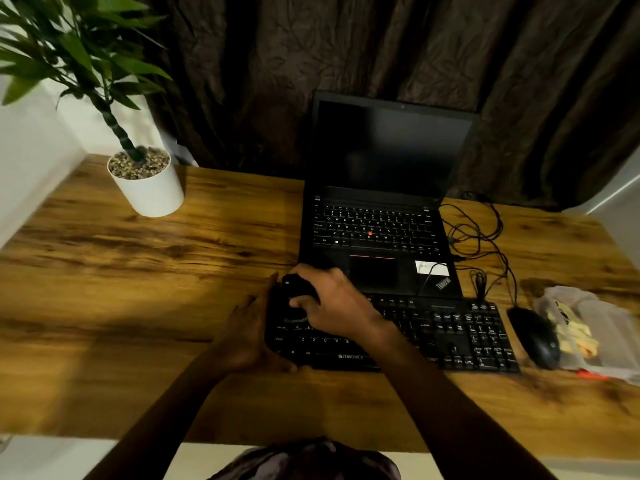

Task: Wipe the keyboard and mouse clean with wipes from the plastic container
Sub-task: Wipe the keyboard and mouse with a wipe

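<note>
At the bottom edge, nearest the viewer, a patch of patterned cloth (304,459) is cut off by the frame. Both bare forearms reach from there toward the left end of the black keyboard (450,336), which lies on the wooden table (138,289).

The left hand (249,327) lies flat against the keyboard's left end, fingers straight along that edge, thumb by the front corner. The right hand (329,299) crosses over the keyboard's left part, covering many keys. Its fingers curl round a dark lump (299,287). The lump is black against black keys, so I cannot tell whether it is a wipe or something else.

Just beside the keyboard's right end sits the black mouse (535,337), touched by neither hand. Right of the keyboard, beyond the mouse, stands the translucent plastic container (595,317), blurred, with yellowish contents that cannot be made out. A small orange thing (593,375) lies at its near side.

Directly behind the keyboard an open laptop (377,237) shows a dark screen. Loose black cables (485,237) trail behind the keyboard's right end. Far behind and left of the keyboard stands a white plant pot (147,188), its leaves cut off at the top. A dark curtain (381,46) hangs behind everything.
</note>
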